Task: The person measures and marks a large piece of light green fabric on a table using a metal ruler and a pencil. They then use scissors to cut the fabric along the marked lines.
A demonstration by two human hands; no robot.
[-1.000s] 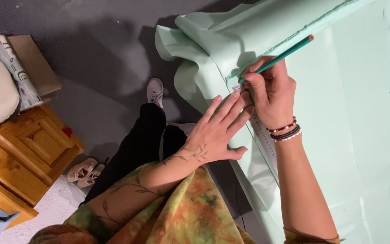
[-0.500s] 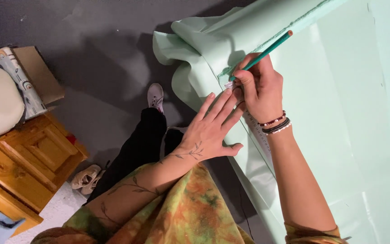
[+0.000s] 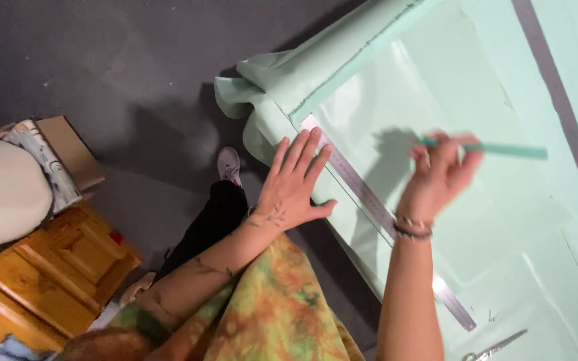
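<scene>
My left hand (image 3: 294, 189) carries a small leafy tattoo near the wrist, more ink up the forearm. Right hand (image 3: 438, 175): dark and beaded bracelets (image 3: 412, 227). Tie-dye top (image 3: 269, 307) in green-orange, black trousers (image 3: 210, 224), grey sneaker (image 3: 229, 165).

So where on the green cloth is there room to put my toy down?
The widest bare cloth lies between the ruler and the grey strip, beyond the right hand holding the pencil. It is crowded along the ruler, where the left hand presses, and by the scissors.

Bright overhead light, sheen on fabric (image 3: 396, 87); right hand (image 3: 439, 174) motion-blurred; floor dim.
</scene>
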